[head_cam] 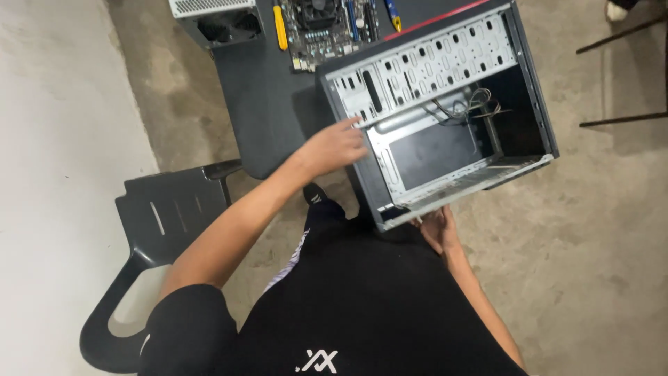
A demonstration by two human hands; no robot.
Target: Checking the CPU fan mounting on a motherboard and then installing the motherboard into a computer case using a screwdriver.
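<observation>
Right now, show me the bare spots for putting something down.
Free: dark tabletop between circuit board and left hand; case floor panel below the loose wires. Crowded: table's far edge, with board, screwdrivers and power supply box.

Open computer case [445, 111], side panel off, tilted at the edge of dark worktop [257, 97]. Left hand [337, 146] touches its metal frame; right hand [437, 228] supports the lower edge. Motherboard [327, 28], power supply unit [217, 19] behind; black chair [167, 216] beside.
</observation>
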